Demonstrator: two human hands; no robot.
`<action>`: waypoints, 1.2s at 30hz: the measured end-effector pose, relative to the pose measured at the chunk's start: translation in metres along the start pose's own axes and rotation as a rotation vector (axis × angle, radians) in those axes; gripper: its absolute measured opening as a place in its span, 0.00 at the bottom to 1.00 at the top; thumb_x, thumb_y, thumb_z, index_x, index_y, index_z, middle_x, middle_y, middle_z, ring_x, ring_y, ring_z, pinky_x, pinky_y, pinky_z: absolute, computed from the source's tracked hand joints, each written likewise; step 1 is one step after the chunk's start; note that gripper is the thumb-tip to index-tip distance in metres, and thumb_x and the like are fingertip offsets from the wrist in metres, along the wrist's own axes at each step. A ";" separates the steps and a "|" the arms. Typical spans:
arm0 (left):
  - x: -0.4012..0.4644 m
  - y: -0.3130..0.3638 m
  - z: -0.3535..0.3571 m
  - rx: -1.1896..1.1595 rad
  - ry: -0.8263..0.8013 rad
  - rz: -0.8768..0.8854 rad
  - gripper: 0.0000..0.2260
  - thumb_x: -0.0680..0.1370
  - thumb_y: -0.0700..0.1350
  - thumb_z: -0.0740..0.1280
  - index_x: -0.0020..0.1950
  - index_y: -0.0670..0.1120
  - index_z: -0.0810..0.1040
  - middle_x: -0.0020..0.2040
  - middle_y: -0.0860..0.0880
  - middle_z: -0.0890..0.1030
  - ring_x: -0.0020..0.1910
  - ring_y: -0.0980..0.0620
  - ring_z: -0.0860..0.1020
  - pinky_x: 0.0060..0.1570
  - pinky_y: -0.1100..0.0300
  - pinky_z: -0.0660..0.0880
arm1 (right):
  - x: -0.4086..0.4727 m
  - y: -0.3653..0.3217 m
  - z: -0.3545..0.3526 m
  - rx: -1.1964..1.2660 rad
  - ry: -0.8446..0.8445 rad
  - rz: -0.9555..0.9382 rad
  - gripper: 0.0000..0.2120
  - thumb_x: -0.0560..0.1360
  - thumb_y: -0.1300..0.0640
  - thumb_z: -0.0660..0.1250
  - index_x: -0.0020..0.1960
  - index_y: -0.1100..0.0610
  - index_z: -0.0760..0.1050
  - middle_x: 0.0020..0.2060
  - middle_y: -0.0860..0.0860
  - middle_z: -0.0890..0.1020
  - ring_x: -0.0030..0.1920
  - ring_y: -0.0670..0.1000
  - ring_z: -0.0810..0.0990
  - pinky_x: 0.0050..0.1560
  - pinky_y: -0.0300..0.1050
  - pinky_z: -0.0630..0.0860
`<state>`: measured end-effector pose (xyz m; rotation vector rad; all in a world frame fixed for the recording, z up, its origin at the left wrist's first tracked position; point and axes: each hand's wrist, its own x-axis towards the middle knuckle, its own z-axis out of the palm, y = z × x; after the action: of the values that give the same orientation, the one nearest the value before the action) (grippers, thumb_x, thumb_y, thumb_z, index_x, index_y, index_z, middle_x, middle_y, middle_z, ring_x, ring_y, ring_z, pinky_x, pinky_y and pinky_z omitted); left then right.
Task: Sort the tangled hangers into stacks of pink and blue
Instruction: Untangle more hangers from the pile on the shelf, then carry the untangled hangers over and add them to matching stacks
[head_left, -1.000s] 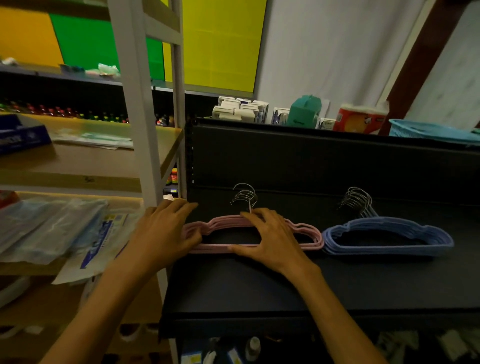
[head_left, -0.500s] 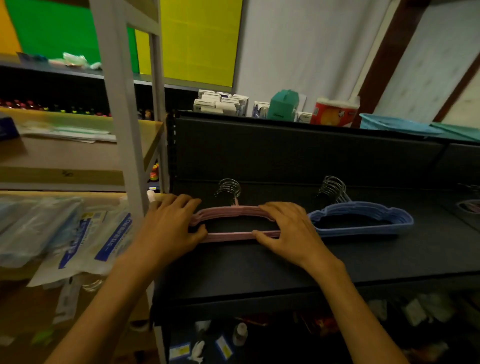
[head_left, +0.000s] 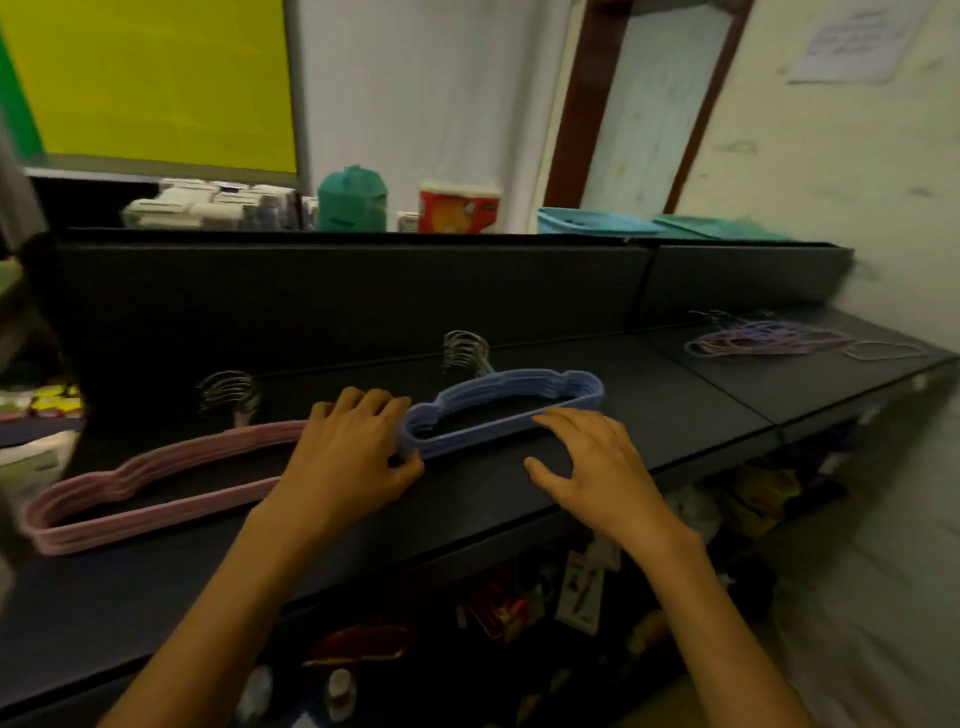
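My left hand (head_left: 349, 457) hides the pink stack (head_left: 156, 478)'s right end. Whole frame's motion-blurred; can't sort colours in the far hanger pile (head_left: 774, 340). Under-shelf stuff unreadable.

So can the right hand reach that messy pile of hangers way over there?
Probably not from here: the right hand hovers by the blue hanger stack, and the tangled hangers lie far along the shelf, though nothing blocks the way.
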<state>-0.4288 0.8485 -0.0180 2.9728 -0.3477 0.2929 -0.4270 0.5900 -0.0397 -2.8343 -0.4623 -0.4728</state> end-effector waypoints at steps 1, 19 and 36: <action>0.010 0.020 0.003 -0.005 -0.004 0.029 0.30 0.76 0.61 0.61 0.75 0.53 0.58 0.72 0.50 0.64 0.70 0.48 0.62 0.67 0.50 0.62 | -0.006 0.019 -0.006 -0.006 0.013 0.015 0.27 0.75 0.41 0.62 0.71 0.49 0.65 0.69 0.45 0.68 0.69 0.47 0.63 0.71 0.42 0.53; 0.159 0.358 0.089 -0.075 0.038 0.382 0.31 0.75 0.62 0.59 0.75 0.52 0.59 0.71 0.52 0.66 0.68 0.50 0.64 0.64 0.53 0.64 | -0.121 0.376 -0.091 -0.109 0.072 0.343 0.26 0.74 0.39 0.61 0.69 0.48 0.68 0.66 0.44 0.71 0.67 0.46 0.66 0.66 0.39 0.56; 0.368 0.542 0.175 -0.114 -0.032 0.396 0.32 0.75 0.63 0.59 0.76 0.52 0.57 0.72 0.52 0.64 0.70 0.50 0.62 0.67 0.51 0.64 | -0.062 0.642 -0.096 -0.106 -0.001 0.439 0.33 0.69 0.32 0.52 0.68 0.48 0.69 0.65 0.45 0.72 0.66 0.47 0.67 0.66 0.42 0.59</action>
<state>-0.1765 0.2201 -0.0525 2.7796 -0.9255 0.2547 -0.2895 -0.0459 -0.0837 -2.9123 0.1925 -0.4153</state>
